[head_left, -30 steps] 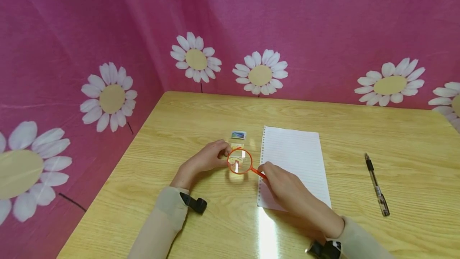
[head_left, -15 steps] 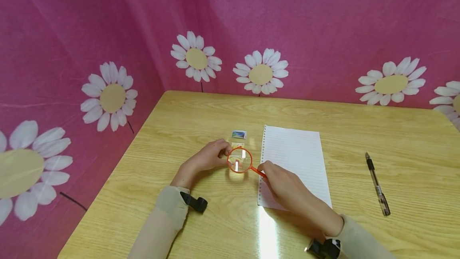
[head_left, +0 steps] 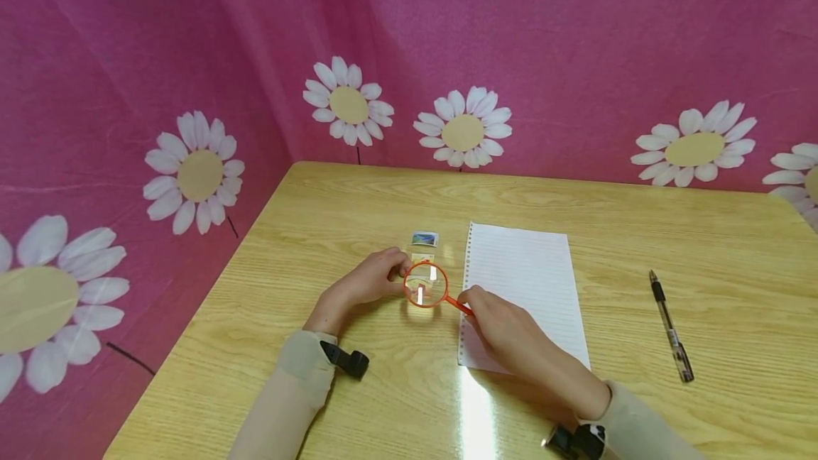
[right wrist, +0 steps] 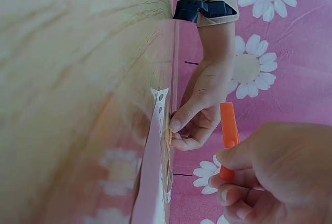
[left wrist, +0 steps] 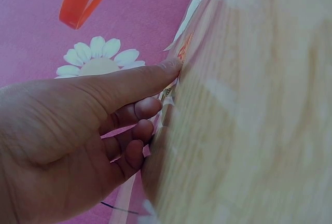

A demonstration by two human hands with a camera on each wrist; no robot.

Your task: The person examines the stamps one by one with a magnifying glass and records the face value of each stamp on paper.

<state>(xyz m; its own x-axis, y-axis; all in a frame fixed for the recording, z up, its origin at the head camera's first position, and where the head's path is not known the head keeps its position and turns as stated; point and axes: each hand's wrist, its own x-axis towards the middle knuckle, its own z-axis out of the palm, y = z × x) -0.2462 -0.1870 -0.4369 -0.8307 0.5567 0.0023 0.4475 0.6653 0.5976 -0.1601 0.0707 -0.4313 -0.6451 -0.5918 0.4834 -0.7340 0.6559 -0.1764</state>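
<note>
In the head view, my right hand [head_left: 511, 336] pinches the handle of an orange-red magnifying glass [head_left: 448, 299]. Its round lens hangs over a yellowish stamp-like paper piece [head_left: 420, 282], with glare on the glass. My left hand [head_left: 367, 279] rests beside that piece. In the left wrist view, the left thumb [left wrist: 140, 81] lies straight, its tip touching the piece at the table; the other fingers are loosely bent. Beyond the lens lie another yellow piece [head_left: 422, 258] and a blue-green picture stamp [head_left: 424, 239]. The right wrist view shows the handle [right wrist: 228, 125] between thumb and fingers.
A lined sheet of paper [head_left: 524, 268] with a punched left edge lies under and beyond the right hand. A black pen [head_left: 669, 329] is at the right on the wooden table [head_left: 358, 204]. A pink flowered cloth [head_left: 543, 34] hangs behind and left.
</note>
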